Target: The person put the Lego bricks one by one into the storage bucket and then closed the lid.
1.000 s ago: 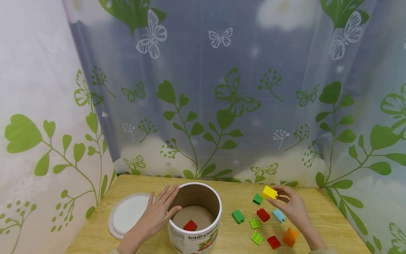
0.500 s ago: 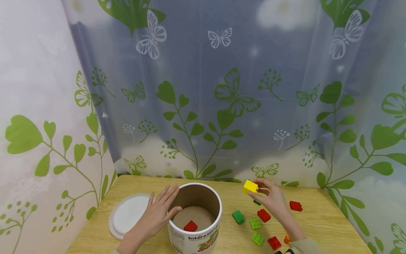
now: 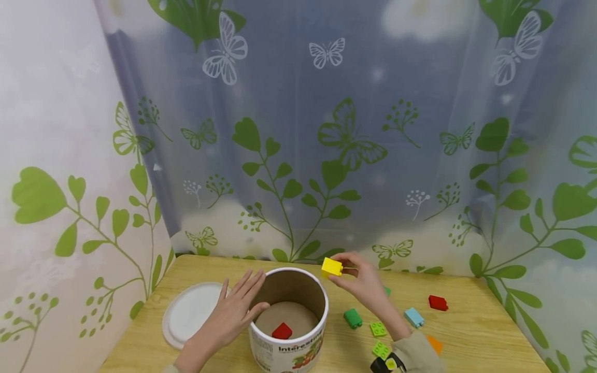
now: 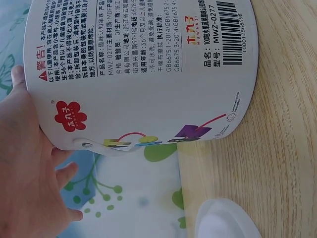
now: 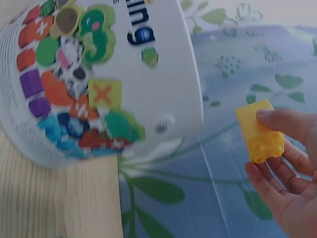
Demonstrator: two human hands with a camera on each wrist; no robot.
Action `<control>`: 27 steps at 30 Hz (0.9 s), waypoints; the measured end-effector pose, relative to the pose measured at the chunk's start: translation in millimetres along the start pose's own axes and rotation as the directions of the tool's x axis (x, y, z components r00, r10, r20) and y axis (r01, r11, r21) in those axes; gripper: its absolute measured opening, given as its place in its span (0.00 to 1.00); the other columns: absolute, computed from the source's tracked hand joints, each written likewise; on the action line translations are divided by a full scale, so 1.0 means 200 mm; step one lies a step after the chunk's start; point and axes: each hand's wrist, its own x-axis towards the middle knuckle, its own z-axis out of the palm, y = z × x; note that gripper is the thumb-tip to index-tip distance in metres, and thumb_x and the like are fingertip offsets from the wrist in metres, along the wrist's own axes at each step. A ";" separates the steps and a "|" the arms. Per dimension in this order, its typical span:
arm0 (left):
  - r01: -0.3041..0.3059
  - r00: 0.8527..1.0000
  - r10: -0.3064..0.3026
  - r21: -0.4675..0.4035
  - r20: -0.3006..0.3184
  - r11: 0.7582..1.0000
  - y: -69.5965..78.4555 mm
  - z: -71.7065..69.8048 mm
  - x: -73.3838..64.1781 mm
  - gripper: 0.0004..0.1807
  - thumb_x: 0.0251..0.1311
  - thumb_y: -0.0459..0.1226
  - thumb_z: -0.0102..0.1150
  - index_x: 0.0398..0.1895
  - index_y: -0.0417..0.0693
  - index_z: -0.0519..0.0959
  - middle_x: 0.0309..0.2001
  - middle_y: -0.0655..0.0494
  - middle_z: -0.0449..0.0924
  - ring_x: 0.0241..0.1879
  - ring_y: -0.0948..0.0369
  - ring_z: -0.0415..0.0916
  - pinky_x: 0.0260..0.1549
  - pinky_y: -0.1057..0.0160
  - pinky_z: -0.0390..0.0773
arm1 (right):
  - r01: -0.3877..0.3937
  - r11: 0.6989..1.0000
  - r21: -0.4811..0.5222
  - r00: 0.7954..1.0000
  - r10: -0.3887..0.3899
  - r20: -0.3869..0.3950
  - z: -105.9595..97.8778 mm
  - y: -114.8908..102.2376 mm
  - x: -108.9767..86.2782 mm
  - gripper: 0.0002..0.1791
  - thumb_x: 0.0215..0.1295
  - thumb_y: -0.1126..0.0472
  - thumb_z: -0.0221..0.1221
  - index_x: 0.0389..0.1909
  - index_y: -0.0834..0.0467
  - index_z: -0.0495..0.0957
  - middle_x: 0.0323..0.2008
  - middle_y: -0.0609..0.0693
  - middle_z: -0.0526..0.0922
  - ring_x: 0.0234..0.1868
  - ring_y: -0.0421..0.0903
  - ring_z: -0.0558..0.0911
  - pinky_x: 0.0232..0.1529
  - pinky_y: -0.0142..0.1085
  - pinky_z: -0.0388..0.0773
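Between thumb and fingers, my right hand pinches a yellow toy brick, held up just past the right rim of a round white tub. The right wrist view shows the studs of that brick facing the palm. My left hand rests with straight fingers on the tub's left rim. Inside the tub lies one red brick. In the left wrist view the left hand lies along the top edge of the printed tub.
A white round lid lies left of the tub. To the right, on the wooden table, are a green brick, lime bricks, a light blue brick, a red brick and an orange brick. A patterned curtain stands behind.
My right hand has carried the yellow brick leftward from over the loose bricks to the tub's right rim. The left hand has stayed at the tub.
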 end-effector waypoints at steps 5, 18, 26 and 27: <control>-0.008 1.000 0.008 0.010 0.003 1.000 0.00 0.00 0.00 0.39 0.74 0.57 0.48 0.81 0.53 0.55 0.80 0.55 0.53 0.80 0.51 0.47 0.72 0.29 0.36 | 0.024 1.000 -0.001 0.999 -0.024 0.032 0.09 -0.02 0.05 0.21 0.59 0.68 0.71 0.53 0.61 0.81 0.50 0.56 0.80 0.52 0.55 0.82 0.53 0.38 0.83; 0.021 1.000 -0.021 -0.007 0.011 1.000 0.00 0.00 0.00 0.37 0.76 0.58 0.42 0.81 0.54 0.55 0.80 0.57 0.53 0.80 0.52 0.46 0.72 0.30 0.35 | 0.018 0.999 -0.032 0.996 -0.015 0.092 0.31 -0.04 0.10 0.18 0.59 0.66 0.72 0.50 0.61 0.82 0.46 0.55 0.81 0.47 0.53 0.83 0.49 0.44 0.85; 0.022 1.000 -0.022 -0.017 0.001 1.000 0.01 -0.01 -0.01 0.35 0.77 0.57 0.42 0.81 0.52 0.57 0.80 0.56 0.54 0.80 0.52 0.47 0.72 0.30 0.36 | 0.074 0.993 -0.097 0.987 -0.058 0.153 0.40 -0.02 0.13 0.18 0.59 0.68 0.72 0.50 0.64 0.81 0.45 0.56 0.80 0.45 0.54 0.86 0.46 0.37 0.85; 0.023 1.000 -0.023 -0.017 0.003 1.000 0.01 -0.01 -0.01 0.35 0.77 0.57 0.42 0.81 0.53 0.57 0.80 0.57 0.54 0.80 0.52 0.47 0.72 0.30 0.36 | 0.079 0.991 -0.110 0.986 -0.061 0.157 0.41 -0.01 0.14 0.18 0.59 0.68 0.72 0.50 0.64 0.81 0.44 0.56 0.80 0.45 0.54 0.86 0.46 0.37 0.85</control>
